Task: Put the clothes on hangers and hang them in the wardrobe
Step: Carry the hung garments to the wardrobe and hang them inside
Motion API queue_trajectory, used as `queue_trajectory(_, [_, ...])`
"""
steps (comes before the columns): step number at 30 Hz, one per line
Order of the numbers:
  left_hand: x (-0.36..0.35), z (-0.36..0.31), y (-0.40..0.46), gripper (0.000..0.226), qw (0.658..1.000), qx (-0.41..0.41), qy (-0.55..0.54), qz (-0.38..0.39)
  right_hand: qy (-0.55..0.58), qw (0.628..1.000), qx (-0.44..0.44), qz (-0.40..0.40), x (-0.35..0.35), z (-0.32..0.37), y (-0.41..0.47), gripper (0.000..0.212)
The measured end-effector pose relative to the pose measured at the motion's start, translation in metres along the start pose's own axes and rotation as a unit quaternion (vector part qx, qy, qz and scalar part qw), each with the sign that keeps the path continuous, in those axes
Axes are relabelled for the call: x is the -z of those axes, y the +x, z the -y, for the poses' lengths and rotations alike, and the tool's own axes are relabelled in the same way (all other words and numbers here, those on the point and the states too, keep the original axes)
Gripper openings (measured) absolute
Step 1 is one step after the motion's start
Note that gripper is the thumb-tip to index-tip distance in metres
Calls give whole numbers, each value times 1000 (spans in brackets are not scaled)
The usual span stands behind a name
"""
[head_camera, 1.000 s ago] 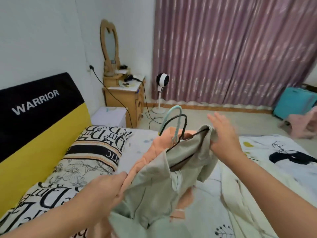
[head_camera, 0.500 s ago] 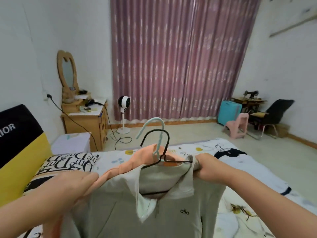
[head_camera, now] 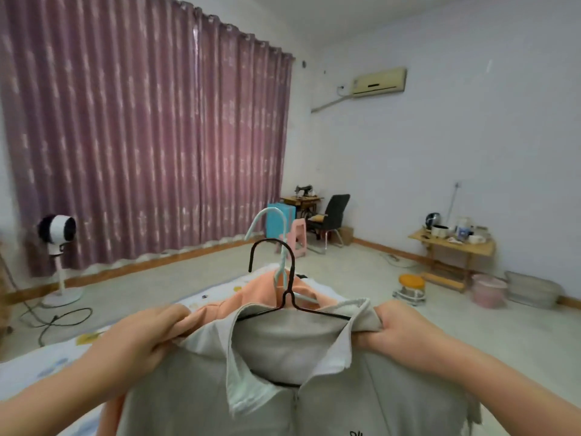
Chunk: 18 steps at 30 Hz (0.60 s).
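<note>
Grey top [head_camera: 314, 401] on black hanger [head_camera: 284, 297], held up over bed [head_camera: 37, 366].
Left hand [head_camera: 141, 336] grasps grey and orange top [head_camera: 248, 294] shoulders; right hand [head_camera: 393, 325] grasps grey shoulder. Blue hanger [head_camera: 276, 243] just behind black hanger.

Two hangers [head_camera: 284, 278] sitting centre, one behind the other. Fan [head_camera: 58, 234] standing far left before the curtain [head_camera: 141, 136]. Chair [head_camera: 330, 218] behind, small table [head_camera: 452, 247] far right against the wall.

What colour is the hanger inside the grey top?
Black: the black hanger inside the grey top, seen in the head view.
</note>
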<state>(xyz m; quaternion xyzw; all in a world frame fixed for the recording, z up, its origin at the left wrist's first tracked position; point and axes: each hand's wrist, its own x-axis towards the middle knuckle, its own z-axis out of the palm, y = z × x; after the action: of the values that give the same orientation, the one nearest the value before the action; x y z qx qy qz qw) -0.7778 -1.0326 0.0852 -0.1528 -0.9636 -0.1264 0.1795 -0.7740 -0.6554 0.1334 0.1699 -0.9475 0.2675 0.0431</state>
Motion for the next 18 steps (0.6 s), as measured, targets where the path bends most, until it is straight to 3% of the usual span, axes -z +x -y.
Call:
queue_trajectory(4, [-7, -92, 34, 26, 997, -74, -29, 8, 10, 995, -90, -32, 44, -36, -66, 41])
queue_trajectory(7, [-30, -158, 66, 40, 990, -129, -34, -43, 8, 986, -152, -72, 79, -61, -124, 34])
queue_trajectory(9, [-38, -225, 75, 40, 979, -160, -85, -91, -4, 974, -201, -103, 100, -79, -163, 43])
queue_trajectory(12, [-31, -339, 66, 16, 918, -232, -248, -204, -7, 957, -246, -153, 129, -108, -224, 69])
queue_trajectory(15, [-24, -451, 48, 35, 887, -209, -381, -158, -26, 936, -296, -188, 148, -130, -276, 58])
queue_trajectory(18, [-43, -540, 53, 38, 919, -176, -343, -80, -52, 906, -363, -213, 161, -150, -322, 41])
